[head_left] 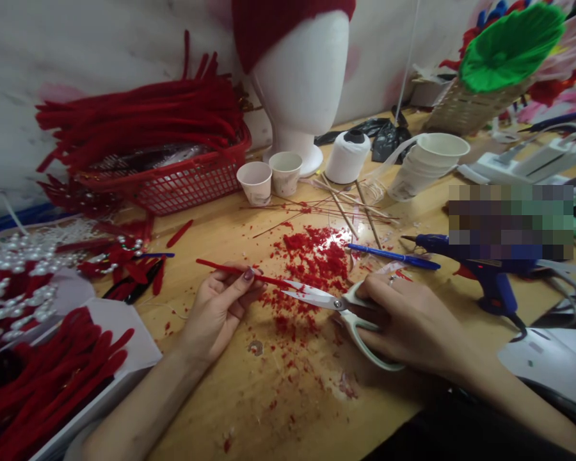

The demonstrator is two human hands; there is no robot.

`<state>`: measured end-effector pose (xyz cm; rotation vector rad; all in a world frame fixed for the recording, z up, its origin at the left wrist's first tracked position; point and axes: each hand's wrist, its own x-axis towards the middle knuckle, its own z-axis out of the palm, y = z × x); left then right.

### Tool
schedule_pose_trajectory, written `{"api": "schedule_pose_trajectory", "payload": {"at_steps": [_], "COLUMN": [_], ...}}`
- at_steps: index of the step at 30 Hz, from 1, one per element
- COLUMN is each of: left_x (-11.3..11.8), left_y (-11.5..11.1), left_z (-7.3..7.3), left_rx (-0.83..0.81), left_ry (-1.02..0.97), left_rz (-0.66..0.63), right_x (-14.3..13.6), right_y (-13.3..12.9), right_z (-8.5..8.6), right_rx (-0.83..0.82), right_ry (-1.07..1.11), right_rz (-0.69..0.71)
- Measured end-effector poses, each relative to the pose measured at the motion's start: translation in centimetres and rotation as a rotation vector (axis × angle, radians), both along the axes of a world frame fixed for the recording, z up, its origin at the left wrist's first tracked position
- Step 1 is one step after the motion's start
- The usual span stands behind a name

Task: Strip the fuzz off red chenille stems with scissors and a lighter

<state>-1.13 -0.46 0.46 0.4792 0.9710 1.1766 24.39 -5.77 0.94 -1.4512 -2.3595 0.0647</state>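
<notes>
Between thumb and fingers, my left hand (pixel 225 298) pinches a thin red fuzzy pipe cleaner (pixel 273 280) that points right. A pair of scissors (pixel 317 296) with pale green handles is in my right hand (pixel 403 314), fingers through the loops. The scissor blades are parted around the right end of the pipe cleaner. Beneath and behind the blades, a heap of red fuzz clippings (pixel 312 259) is scattered over the wooden table (pixel 254 397).
A red basket (pixel 187 186) of red fuzzy strips stands back left. Paper cups (pixel 255 184), a thread cone (pixel 348 159) and a white mannequin head (pixel 302 77) are behind. Right lie a blue pen (pixel 393 256) and a blue glue gun (pixel 489 269). An open box (pixel 125 339) holds red strips.
</notes>
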Motion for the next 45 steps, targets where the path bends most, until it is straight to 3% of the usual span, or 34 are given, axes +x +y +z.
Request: {"api": "schedule_pose_trajectory", "payload": {"at_steps": [23, 29, 45], "left_x": [-0.2, 0.2, 0.1], "left_y": [0.1, -0.4, -0.5], "left_z": [0.0, 0.3, 0.3], "left_rx": [0.063, 0.112, 0.19], "left_ry": [0.038, 0.067, 0.067], "left_rz": [-0.012, -0.067, -0.14], "right_x": [0.7, 0.5, 0.1], "right_y": [-0.2, -0.2, -0.2], "right_z": [0.5, 1.3, 0.8], "right_rx": [-0.091, -0.084, -0.21], "right_ry": [0.016, -0.028, 0.029], "right_rz": [0.019, 0.028, 0.033]}}
